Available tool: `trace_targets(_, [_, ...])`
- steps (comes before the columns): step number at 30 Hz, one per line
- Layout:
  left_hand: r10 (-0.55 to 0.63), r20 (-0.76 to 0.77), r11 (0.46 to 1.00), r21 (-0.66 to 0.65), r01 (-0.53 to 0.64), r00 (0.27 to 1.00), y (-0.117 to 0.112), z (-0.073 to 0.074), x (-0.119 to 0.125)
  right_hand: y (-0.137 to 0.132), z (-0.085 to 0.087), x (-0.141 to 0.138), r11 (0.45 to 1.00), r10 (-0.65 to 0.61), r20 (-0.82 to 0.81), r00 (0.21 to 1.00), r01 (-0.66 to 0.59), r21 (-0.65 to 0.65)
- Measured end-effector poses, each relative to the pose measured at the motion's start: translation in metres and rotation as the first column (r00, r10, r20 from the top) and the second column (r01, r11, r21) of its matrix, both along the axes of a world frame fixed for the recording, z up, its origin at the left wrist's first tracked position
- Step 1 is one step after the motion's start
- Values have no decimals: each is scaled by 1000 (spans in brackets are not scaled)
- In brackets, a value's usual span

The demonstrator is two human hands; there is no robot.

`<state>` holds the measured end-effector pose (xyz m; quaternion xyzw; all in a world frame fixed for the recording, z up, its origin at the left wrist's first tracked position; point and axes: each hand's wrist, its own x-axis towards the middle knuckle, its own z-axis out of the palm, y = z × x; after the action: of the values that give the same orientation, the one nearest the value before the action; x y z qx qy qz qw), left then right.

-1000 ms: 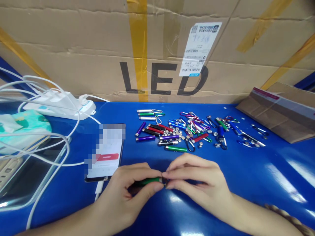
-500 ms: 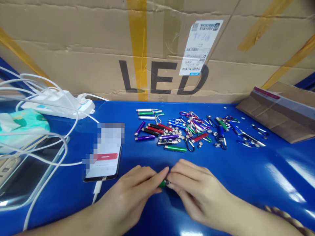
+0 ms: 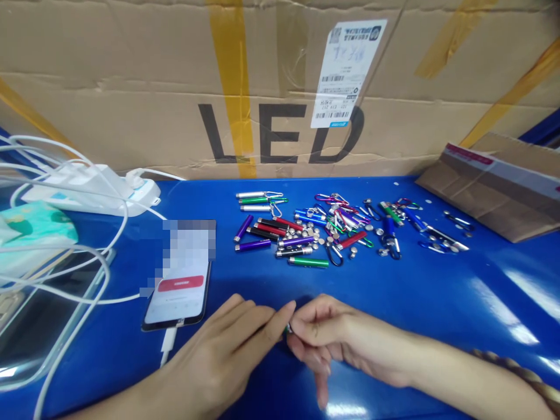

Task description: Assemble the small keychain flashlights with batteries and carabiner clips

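My left hand [image 3: 238,344] is closed around a small green flashlight [image 3: 287,329], of which only a bit of the tube and its silver end show between the hands. Thumb and forefinger of my right hand [image 3: 336,332] pinch at that silver end, while its other fingers hang loosely below. Whether a separate cap sits in the pinch is hidden. Beyond the hands lies a loose spread of mini flashlights, among them a green one [image 3: 308,262], a purple one [image 3: 252,245] and a red one [image 3: 352,240]. Several silver button cells [image 3: 321,241] and carabiner clips [image 3: 335,255] are mixed in.
A charging phone [image 3: 177,297] lies left of the flashlights. Further left are a white power strip [image 3: 91,189] with tangled cables, a tissue pack [image 3: 37,230] and a dark tablet-like device [image 3: 39,332]. A large cardboard box [image 3: 153,76] walls the back; a brown paper bag [image 3: 494,192] lies right.
My right hand has turned and its lower fingers have unfolded downward, with thumb and forefinger still at the flashlight's end. My left hand keeps its hold. The whole view has shifted slightly.
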<state>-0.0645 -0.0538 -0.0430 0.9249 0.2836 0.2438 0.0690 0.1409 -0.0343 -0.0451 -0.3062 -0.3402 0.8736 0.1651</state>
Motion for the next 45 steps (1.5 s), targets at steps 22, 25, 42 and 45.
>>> trace_targets(22, [634, 285, 471, -880, -67, 718, 26, 11, 6, 66, 22, 75, -73, -756, 355, 550, -609, 790])
trace_targets(25, [657, 254, 398, -916, -40, 710, 26, 13, 7, 70, 19, 78, -11, -801, 384, 460, -651, 759])
trace_targets(42, [621, 299, 394, -918, 41, 725, 25, 1, 9, 90, -8, 72, 74, -893, 223, 390, -363, 929])
trace_targets(45, [616, 330, 418, -907, 59, 716, 27, -2, 8, 89, -5, 72, 59, -902, 152, 404, -234, 970])
